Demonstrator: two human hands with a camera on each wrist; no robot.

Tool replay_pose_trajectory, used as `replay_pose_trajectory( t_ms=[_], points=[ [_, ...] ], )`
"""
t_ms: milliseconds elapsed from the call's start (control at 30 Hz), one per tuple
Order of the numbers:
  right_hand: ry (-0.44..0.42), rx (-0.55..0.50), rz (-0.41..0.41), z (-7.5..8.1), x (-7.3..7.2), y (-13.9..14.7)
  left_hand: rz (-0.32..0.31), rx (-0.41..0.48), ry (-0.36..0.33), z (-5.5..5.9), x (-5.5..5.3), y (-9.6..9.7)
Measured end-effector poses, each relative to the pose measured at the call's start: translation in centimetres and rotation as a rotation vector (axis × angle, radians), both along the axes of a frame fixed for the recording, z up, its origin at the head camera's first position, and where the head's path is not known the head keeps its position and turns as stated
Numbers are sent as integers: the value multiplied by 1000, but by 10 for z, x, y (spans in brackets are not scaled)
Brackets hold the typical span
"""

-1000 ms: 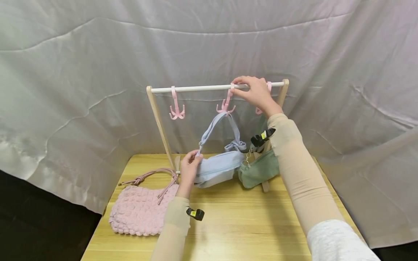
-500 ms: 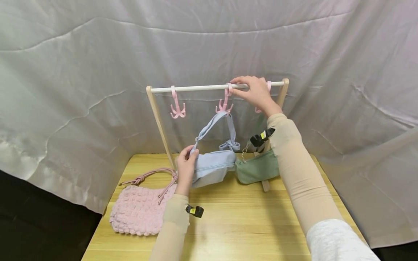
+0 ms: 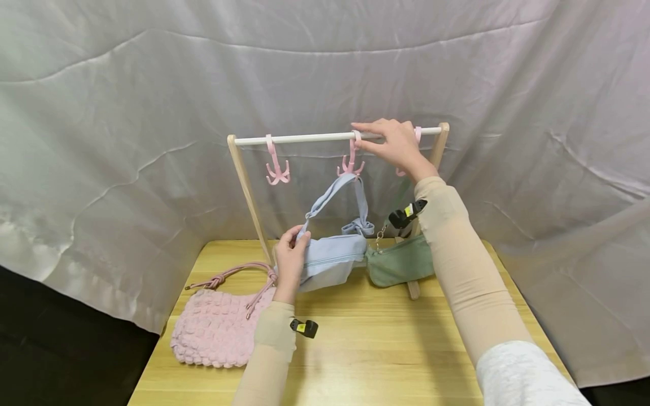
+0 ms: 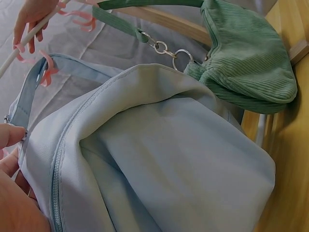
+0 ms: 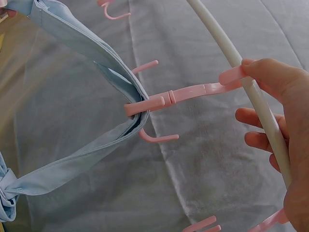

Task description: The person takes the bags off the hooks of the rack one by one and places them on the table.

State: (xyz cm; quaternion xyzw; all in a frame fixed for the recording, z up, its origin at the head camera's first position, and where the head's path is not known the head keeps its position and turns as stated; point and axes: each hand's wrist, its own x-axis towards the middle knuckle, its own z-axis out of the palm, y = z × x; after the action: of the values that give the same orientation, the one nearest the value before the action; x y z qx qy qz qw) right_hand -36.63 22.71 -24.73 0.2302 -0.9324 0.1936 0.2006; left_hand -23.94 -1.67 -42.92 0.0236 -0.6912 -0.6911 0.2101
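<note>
Light blue bag point(image 3: 332, 256) with a zip, hanging in the middle of the rack point(image 3: 247, 192) by its strap point(image 3: 330, 194), which is looped over the rack's middle pink hook point(image 3: 350, 163); I can't tell whether its underside touches the surface. The left hand point(image 3: 290, 259), at the bag's left end below the rack's rod, pinches the strap by its buckle. The right hand point(image 3: 398, 144) is up at the rack's white rod point(image 3: 304, 137), loosely spread across it, index finger straight, with a digit touching the top of the middle hook.

At the rack's right end there's a green corduroy bag point(image 3: 401, 262) with metal rings point(image 4: 161, 48) on its strap. Another pink hook point(image 3: 277, 169) hangs at the rack's left end. Left of the rack and nearer the person, a puffy pink bag point(image 3: 218, 327) lies on the wooden surface point(image 3: 355, 338). Behind the rack falls a grey curtain point(image 3: 325, 84).
</note>
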Motion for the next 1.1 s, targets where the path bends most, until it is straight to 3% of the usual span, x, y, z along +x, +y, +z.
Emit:
replay_pose_trajectory(
  t_ms=[233,300,500,1100],
  points=[
    [-3,4,3,0,0,-2,17,7,-10,-24,-20,-4],
    [-7,5,1,-1,-1,-2,20,19,-16,-25,-21,-5],
    [-25,-5,-10,-1,-2,-3,4,60,-3,-18,-22,-7],
    [-34,-43,-25,-3,-6,-5,36,46,50,10,-18,-13]
  ],
)
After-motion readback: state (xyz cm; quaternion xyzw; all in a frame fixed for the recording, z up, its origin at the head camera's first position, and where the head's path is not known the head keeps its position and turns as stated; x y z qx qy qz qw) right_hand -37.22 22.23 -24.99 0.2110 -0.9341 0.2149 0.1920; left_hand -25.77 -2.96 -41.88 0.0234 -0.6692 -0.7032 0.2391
